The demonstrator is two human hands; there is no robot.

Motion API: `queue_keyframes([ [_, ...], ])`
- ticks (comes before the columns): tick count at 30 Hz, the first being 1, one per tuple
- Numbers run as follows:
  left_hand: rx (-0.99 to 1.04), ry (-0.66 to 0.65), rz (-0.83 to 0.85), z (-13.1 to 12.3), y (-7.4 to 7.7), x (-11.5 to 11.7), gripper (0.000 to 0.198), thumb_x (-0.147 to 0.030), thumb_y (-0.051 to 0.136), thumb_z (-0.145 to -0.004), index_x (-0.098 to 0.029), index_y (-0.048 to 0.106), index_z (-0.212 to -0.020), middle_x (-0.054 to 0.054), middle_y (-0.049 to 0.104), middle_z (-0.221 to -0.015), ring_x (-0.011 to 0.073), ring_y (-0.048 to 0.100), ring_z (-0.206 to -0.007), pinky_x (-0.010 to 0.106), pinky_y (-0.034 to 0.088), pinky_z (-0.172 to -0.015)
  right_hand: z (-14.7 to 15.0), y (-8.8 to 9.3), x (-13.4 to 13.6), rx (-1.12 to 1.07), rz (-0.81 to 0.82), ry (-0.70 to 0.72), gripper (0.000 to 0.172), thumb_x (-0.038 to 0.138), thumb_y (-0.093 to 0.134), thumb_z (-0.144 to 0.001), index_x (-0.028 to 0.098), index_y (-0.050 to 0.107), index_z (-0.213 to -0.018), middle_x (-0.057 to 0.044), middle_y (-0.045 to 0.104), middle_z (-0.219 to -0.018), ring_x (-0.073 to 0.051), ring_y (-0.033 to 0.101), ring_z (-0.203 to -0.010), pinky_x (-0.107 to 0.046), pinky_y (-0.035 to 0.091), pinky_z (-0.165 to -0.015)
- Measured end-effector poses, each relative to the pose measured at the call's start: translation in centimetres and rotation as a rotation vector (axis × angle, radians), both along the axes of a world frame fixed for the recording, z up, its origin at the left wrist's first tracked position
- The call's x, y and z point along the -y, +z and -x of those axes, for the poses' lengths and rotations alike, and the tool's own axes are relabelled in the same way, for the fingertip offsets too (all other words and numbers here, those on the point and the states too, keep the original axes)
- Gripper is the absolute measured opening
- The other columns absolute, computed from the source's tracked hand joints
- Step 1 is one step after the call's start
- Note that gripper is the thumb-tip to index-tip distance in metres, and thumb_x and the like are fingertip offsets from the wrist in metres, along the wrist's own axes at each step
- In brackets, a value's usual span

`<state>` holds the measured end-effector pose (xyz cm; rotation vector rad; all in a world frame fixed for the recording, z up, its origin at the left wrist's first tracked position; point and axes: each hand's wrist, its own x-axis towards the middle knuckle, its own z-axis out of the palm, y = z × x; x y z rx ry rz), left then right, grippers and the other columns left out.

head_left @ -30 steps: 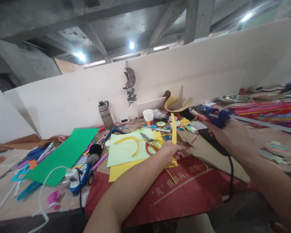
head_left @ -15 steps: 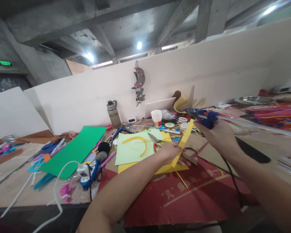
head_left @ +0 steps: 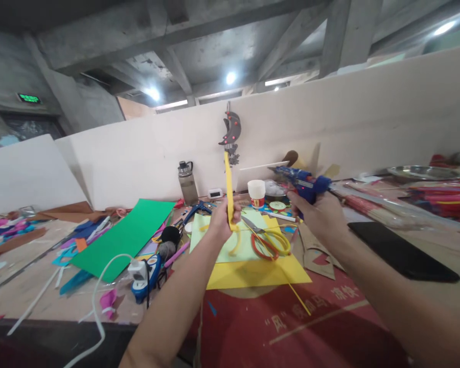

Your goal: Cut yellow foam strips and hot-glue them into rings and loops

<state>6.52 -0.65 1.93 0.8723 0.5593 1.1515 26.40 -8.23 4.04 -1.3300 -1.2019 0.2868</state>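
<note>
My left hand (head_left: pixel 220 221) is closed around a narrow yellow foam strip (head_left: pixel 227 180), held upright above the table. My right hand (head_left: pixel 317 217) grips a blue glue gun (head_left: pixel 299 179) with its nozzle pointing left, a short way right of the strip. Below my hands lie a yellow sheet (head_left: pixel 257 271), a light green sheet (head_left: pixel 214 236) and scissors (head_left: pixel 266 239) with red and yellow handles.
A green sheet (head_left: pixel 124 237) lies at left, beside a white power strip (head_left: pixel 138 268) and cable. A water bottle (head_left: pixel 187 182) and paper cup (head_left: pixel 256 193) stand by the white partition. A black phone (head_left: pixel 401 251) lies at right. Red printed cardboard (head_left: pixel 291 327) covers the near table edge.
My left hand lifted the yellow strip off the table and turned it upright. My right hand brought the glue gun leftward and nearer. The view swung to the right.
</note>
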Motion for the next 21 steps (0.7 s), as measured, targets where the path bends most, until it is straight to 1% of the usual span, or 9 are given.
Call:
queue_keyframes([
  [2,0.188,0.019,0.056,1.6,1.0,-1.2,0.021,-0.021,0.043,-0.088,-0.010,0.059,-0.094,-0.001,0.052,-0.058,0.0042,0.043,-0.042,0.015,0.031,-0.039,1.8,0.1,-0.5,0.013,0.036,0.083,0.038,0.053,0.056,-0.075,0.015,0.062,-0.079,-0.003,0.059,-0.057,-0.015,0.051,-0.050,-0.027,0.039,-0.051],
  [4,0.312,0.064,0.076,2.9,1.5,-1.9,0.020,-0.017,0.041,-0.089,-0.011,0.059,-0.097,0.000,0.054,-0.061,0.0050,0.050,-0.047,0.015,0.039,-0.046,3.5,0.0,-0.9,0.038,0.074,0.177,0.036,0.052,0.056,-0.075,0.017,0.060,-0.070,-0.002,0.058,-0.054,-0.015,0.051,-0.050,-0.027,0.039,-0.050],
  [6,0.380,0.155,0.053,3.8,1.5,-2.2,0.021,-0.016,0.041,-0.090,-0.011,0.059,-0.099,0.002,0.059,-0.066,0.0073,0.059,-0.059,0.018,0.048,-0.059,4.9,-0.5,-1.2,0.067,0.081,0.258,0.036,0.051,0.055,-0.075,0.018,0.057,-0.063,-0.001,0.055,-0.051,-0.014,0.049,-0.048,-0.026,0.038,-0.048],
  [8,0.389,0.242,0.033,4.4,1.1,-2.4,0.020,-0.016,0.043,-0.089,-0.012,0.059,-0.101,0.005,0.064,-0.075,0.0113,0.065,-0.074,0.024,0.052,-0.073,5.8,-1.4,-1.5,0.083,0.064,0.322,0.035,0.050,0.054,-0.077,0.017,0.058,-0.066,0.000,0.054,-0.050,-0.014,0.048,-0.048,-0.026,0.038,-0.048],
  [9,0.374,0.266,0.034,4.5,0.8,-2.4,0.020,-0.017,0.045,-0.089,-0.013,0.059,-0.102,0.006,0.066,-0.079,0.0131,0.066,-0.079,0.027,0.052,-0.076,6.1,-2.0,-1.7,0.086,0.058,0.351,0.034,0.049,0.053,-0.078,0.017,0.060,-0.070,0.000,0.055,-0.052,-0.013,0.047,-0.049,-0.026,0.038,-0.049],
  [11,0.334,0.280,0.055,4.7,0.3,-2.5,0.019,-0.019,0.049,-0.087,-0.015,0.060,-0.102,0.007,0.068,-0.087,0.0148,0.067,-0.083,0.029,0.052,-0.077,6.2,-3.0,-2.0,0.079,0.061,0.385,0.033,0.047,0.053,-0.080,0.016,0.062,-0.079,0.001,0.055,-0.053,-0.013,0.047,-0.049,-0.026,0.038,-0.049],
  [14,0.305,0.291,0.081,4.6,-0.2,-2.5,0.019,-0.020,0.050,-0.087,-0.014,0.061,-0.101,0.008,0.070,-0.090,0.0138,0.067,-0.080,0.026,0.053,-0.073,5.8,-4.0,-1.9,0.077,0.079,0.407,0.030,0.045,0.054,-0.079,0.017,0.064,-0.082,0.001,0.056,-0.054,-0.014,0.048,-0.051,-0.026,0.039,-0.049],
  [17,0.320,0.330,0.094,4.5,-0.3,-2.6,0.021,-0.020,0.047,-0.088,-0.011,0.062,-0.100,0.008,0.070,-0.083,0.0133,0.067,-0.077,0.024,0.053,-0.070,5.3,-3.9,-1.5,0.088,0.055,0.409,0.028,0.043,0.056,-0.078,0.018,0.067,-0.085,-0.001,0.060,-0.057,-0.018,0.055,-0.059,-0.028,0.043,-0.053],
  [21,0.301,0.326,0.099,4.5,-0.4,-2.6,0.024,-0.023,0.048,-0.089,-0.012,0.062,-0.103,0.008,0.070,-0.080,0.0119,0.067,-0.073,0.022,0.053,-0.069,5.1,-3.4,-1.2,0.102,0.047,0.413,0.028,0.042,0.057,-0.077,0.019,0.068,-0.090,-0.004,0.067,-0.072,-0.021,0.060,-0.071,-0.030,0.047,-0.061],
])
